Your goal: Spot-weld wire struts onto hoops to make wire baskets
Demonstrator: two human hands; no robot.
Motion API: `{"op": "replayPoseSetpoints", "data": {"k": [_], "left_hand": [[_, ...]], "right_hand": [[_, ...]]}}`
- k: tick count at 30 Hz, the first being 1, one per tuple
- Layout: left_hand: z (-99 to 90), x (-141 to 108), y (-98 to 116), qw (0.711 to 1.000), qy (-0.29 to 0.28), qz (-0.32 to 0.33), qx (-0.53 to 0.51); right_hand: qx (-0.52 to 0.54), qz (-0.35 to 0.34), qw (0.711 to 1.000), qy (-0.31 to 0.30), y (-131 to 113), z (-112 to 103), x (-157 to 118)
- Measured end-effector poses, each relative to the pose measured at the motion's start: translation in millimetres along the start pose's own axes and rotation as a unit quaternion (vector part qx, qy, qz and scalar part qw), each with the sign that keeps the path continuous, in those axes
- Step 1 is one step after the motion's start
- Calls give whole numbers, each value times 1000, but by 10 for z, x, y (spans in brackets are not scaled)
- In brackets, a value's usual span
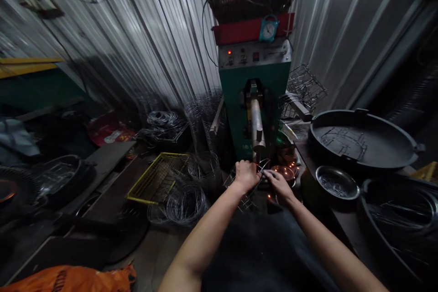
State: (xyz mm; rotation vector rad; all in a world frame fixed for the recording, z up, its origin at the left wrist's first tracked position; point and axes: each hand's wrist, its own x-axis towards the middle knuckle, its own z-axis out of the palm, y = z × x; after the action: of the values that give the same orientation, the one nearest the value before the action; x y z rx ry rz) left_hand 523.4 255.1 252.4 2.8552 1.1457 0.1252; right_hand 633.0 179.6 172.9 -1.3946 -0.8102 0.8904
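Observation:
A green machine (232,100) with a metal arm (256,123) stands in front of me, and a red light glows on its panel. Below the arm's tip, my left hand (247,174) is closed round part of a wire piece (263,164). My right hand (276,181) pinches at the same wire piece from the right, its fingertips close to the left hand. Orange sparks fly around and below the hands. Wire mesh (246,201) shows under my left hand; how it joins the held piece is unclear.
Left of the machine are a yellow wire basket (152,178) and wire coils (186,203). At the right stand a large black pan (362,139), a small metal bowl (337,182) and a black tub (400,223) with wires. An orange sack (75,279) lies at the lower left.

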Motion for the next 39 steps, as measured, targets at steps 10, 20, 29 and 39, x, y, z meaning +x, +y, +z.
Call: {"op": "replayPoseSetpoints", "data": {"k": [10,20,29,39], "left_hand": [[-20,-6,-46,998,24,-60,-1],[-45,111,-7,997,6,-76,-10],[199,-868,-538,968,210,54,-124],[1190,-2258,-469,938,153,272,-150]], "right_hand": [[-205,-98,967,-115,167,16,-433],[-174,-126,971,-103,199,70,-359],[-186,-167,957,-145,-126,24,-520],[-123,8,976,-177,-470,165,-1004]]}}
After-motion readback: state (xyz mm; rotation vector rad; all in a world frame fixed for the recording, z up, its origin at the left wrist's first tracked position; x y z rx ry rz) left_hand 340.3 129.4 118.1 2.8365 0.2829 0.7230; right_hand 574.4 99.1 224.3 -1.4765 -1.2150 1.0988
